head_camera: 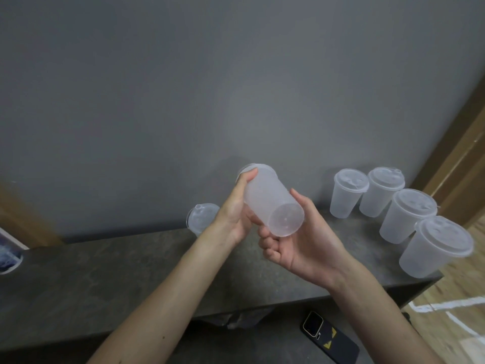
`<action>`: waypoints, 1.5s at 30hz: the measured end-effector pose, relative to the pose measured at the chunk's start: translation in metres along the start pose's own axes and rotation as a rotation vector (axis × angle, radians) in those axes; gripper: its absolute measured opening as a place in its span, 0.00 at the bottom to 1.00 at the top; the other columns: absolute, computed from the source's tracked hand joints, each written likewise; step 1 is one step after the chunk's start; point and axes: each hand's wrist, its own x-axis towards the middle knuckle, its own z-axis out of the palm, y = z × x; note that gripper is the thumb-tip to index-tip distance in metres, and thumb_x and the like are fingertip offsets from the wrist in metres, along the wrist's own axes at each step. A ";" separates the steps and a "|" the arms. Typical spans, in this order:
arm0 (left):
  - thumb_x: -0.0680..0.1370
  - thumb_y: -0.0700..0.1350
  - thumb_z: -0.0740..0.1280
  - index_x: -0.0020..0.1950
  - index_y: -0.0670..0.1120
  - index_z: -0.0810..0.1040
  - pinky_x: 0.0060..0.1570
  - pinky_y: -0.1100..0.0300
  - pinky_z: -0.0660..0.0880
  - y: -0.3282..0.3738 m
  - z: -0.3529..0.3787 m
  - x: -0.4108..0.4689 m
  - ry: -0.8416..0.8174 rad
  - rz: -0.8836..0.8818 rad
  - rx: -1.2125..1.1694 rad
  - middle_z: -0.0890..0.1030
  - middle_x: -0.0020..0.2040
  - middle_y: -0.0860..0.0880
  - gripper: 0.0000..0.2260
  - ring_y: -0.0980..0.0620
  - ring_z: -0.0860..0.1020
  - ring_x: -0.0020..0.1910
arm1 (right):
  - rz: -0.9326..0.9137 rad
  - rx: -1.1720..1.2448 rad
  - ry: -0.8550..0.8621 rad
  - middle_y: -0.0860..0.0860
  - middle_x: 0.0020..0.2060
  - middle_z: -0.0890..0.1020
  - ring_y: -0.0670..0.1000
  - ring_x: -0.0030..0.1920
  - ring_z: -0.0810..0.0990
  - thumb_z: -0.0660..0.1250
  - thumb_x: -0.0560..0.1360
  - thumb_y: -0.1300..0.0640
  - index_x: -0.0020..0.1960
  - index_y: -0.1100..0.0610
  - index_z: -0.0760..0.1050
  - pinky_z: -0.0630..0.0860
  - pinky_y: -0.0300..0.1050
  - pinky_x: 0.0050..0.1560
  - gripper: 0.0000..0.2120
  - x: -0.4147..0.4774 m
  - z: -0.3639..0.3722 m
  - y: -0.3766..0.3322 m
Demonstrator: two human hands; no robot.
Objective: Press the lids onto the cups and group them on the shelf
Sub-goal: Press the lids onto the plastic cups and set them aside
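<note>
Both my hands hold one translucent plastic cup (273, 203) above the dark shelf (105, 279), tipped so its round base faces me. My left hand (233, 214) grips the rim end, where a clear lid (246, 169) sits against the mouth. My right hand (296, 240) cradles the base end from below. Several lidded cups (409, 214) stand grouped at the shelf's right end. Behind my left wrist stands another lidded cup (200, 218), partly hidden.
A grey wall rises straight behind the shelf. A phone in a dark case (328, 337) lies on a lower surface near the bottom edge. A wooden door frame (462, 164) and wood floor lie to the right. A picture corner (8, 256) shows at far left.
</note>
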 end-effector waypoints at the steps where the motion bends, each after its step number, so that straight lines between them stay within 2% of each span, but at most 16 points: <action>1: 0.69 0.62 0.74 0.60 0.43 0.80 0.41 0.56 0.77 0.001 -0.002 0.001 0.036 0.112 0.008 0.83 0.46 0.44 0.28 0.47 0.82 0.42 | -0.021 -0.095 0.061 0.60 0.37 0.80 0.53 0.34 0.80 0.60 0.79 0.36 0.62 0.65 0.75 0.82 0.43 0.36 0.32 0.000 -0.006 0.001; 3: 0.67 0.58 0.76 0.61 0.46 0.78 0.51 0.51 0.78 0.005 -0.008 0.003 0.097 0.355 0.124 0.83 0.51 0.48 0.27 0.50 0.81 0.50 | -0.098 -0.248 0.195 0.59 0.37 0.80 0.53 0.34 0.80 0.62 0.76 0.36 0.65 0.65 0.73 0.82 0.43 0.37 0.34 0.003 -0.018 0.003; 5: 0.70 0.64 0.74 0.60 0.46 0.78 0.57 0.50 0.75 0.009 -0.015 0.003 0.057 0.468 0.247 0.83 0.54 0.46 0.27 0.51 0.79 0.54 | -0.244 -0.340 0.360 0.59 0.35 0.81 0.54 0.32 0.80 0.68 0.72 0.36 0.66 0.65 0.72 0.81 0.44 0.34 0.37 0.005 -0.031 0.002; 7: 0.75 0.69 0.65 0.59 0.46 0.78 0.55 0.53 0.75 0.016 -0.018 0.000 0.001 0.386 0.175 0.83 0.56 0.45 0.27 0.51 0.80 0.54 | -0.446 -0.475 0.515 0.58 0.34 0.80 0.53 0.30 0.78 0.74 0.70 0.37 0.60 0.63 0.73 0.78 0.46 0.32 0.33 0.003 -0.040 -0.002; 9: 0.80 0.63 0.63 0.57 0.49 0.79 0.44 0.57 0.75 0.015 -0.015 0.000 0.040 0.256 0.116 0.82 0.52 0.48 0.18 0.52 0.80 0.48 | -0.599 -0.774 0.637 0.55 0.35 0.78 0.52 0.32 0.76 0.73 0.69 0.31 0.52 0.57 0.74 0.76 0.47 0.37 0.30 -0.003 -0.039 -0.005; 11: 0.82 0.55 0.61 0.56 0.51 0.81 0.36 0.57 0.71 0.004 -0.004 -0.001 0.044 0.102 0.111 0.81 0.49 0.49 0.13 0.50 0.79 0.43 | -0.702 -1.054 0.739 0.46 0.38 0.78 0.43 0.37 0.77 0.69 0.70 0.27 0.49 0.51 0.72 0.74 0.39 0.41 0.27 -0.007 -0.034 -0.008; 13: 0.80 0.53 0.59 0.52 0.48 0.84 0.42 0.52 0.72 -0.018 0.005 -0.001 0.041 -0.047 -0.050 0.82 0.48 0.45 0.16 0.43 0.80 0.43 | -0.789 -1.175 0.827 0.44 0.47 0.78 0.41 0.47 0.78 0.65 0.71 0.28 0.54 0.49 0.74 0.72 0.36 0.44 0.26 -0.005 -0.029 -0.015; 16: 0.80 0.55 0.60 0.55 0.43 0.82 0.54 0.40 0.75 -0.045 0.013 -0.003 0.046 -0.188 -0.350 0.83 0.50 0.38 0.19 0.37 0.81 0.47 | -0.788 -1.309 0.878 0.47 0.52 0.76 0.45 0.51 0.77 0.70 0.73 0.32 0.60 0.52 0.76 0.74 0.42 0.50 0.27 0.002 -0.025 -0.028; 20: 0.82 0.61 0.54 0.64 0.46 0.81 0.47 0.45 0.81 -0.060 0.018 -0.001 -0.044 -0.224 -0.460 0.84 0.56 0.41 0.25 0.41 0.83 0.50 | -0.918 -1.422 0.835 0.47 0.49 0.75 0.42 0.46 0.74 0.75 0.72 0.39 0.57 0.54 0.77 0.71 0.37 0.45 0.23 0.005 -0.013 -0.026; 25: 0.82 0.65 0.53 0.62 0.46 0.83 0.53 0.40 0.78 -0.059 0.015 0.003 -0.072 -0.196 -0.500 0.83 0.57 0.39 0.29 0.37 0.84 0.48 | -1.098 -1.337 0.831 0.46 0.49 0.76 0.38 0.47 0.75 0.73 0.71 0.37 0.57 0.54 0.77 0.69 0.30 0.46 0.24 0.007 -0.020 -0.023; 28: 0.81 0.64 0.56 0.63 0.45 0.81 0.49 0.41 0.79 -0.055 0.011 0.009 0.009 -0.173 -0.491 0.83 0.56 0.39 0.27 0.37 0.83 0.50 | -1.022 -1.333 0.765 0.44 0.50 0.75 0.37 0.51 0.75 0.71 0.71 0.35 0.58 0.52 0.75 0.70 0.30 0.48 0.25 0.005 -0.029 -0.019; 31: 0.81 0.58 0.60 0.49 0.46 0.82 0.45 0.48 0.80 -0.050 0.011 0.016 0.169 -0.088 -0.440 0.84 0.45 0.43 0.18 0.42 0.83 0.44 | -0.754 -1.383 0.698 0.41 0.50 0.75 0.37 0.52 0.75 0.72 0.72 0.34 0.59 0.49 0.73 0.70 0.31 0.47 0.25 -0.005 -0.051 -0.021; 35: 0.82 0.50 0.65 0.43 0.50 0.82 0.44 0.58 0.74 -0.052 0.015 0.021 0.333 0.307 0.025 0.83 0.38 0.57 0.10 0.56 0.80 0.41 | -0.488 -1.598 0.593 0.40 0.58 0.77 0.40 0.57 0.76 0.72 0.71 0.32 0.68 0.48 0.72 0.72 0.36 0.54 0.32 -0.018 -0.093 -0.019; 37: 0.79 0.51 0.65 0.46 0.49 0.82 0.47 0.66 0.72 -0.059 0.022 0.023 0.251 0.513 0.372 0.84 0.41 0.60 0.09 0.62 0.80 0.44 | -0.359 -1.727 0.516 0.44 0.65 0.76 0.45 0.62 0.76 0.73 0.71 0.32 0.73 0.49 0.69 0.74 0.42 0.60 0.36 -0.018 -0.109 -0.012; 39: 0.78 0.54 0.64 0.50 0.49 0.82 0.49 0.71 0.72 -0.067 0.030 0.026 0.160 0.598 0.601 0.85 0.47 0.59 0.12 0.64 0.80 0.49 | -0.322 -1.772 0.525 0.44 0.64 0.77 0.46 0.60 0.76 0.75 0.70 0.33 0.72 0.48 0.69 0.74 0.44 0.59 0.37 -0.016 -0.123 -0.004; 45: 0.74 0.68 0.61 0.68 0.56 0.74 0.66 0.57 0.74 -0.088 0.044 0.046 -0.083 0.344 0.660 0.78 0.66 0.57 0.27 0.65 0.76 0.62 | -0.469 -1.348 0.814 0.41 0.60 0.79 0.41 0.58 0.78 0.80 0.68 0.45 0.69 0.46 0.71 0.78 0.41 0.59 0.33 -0.022 -0.184 0.004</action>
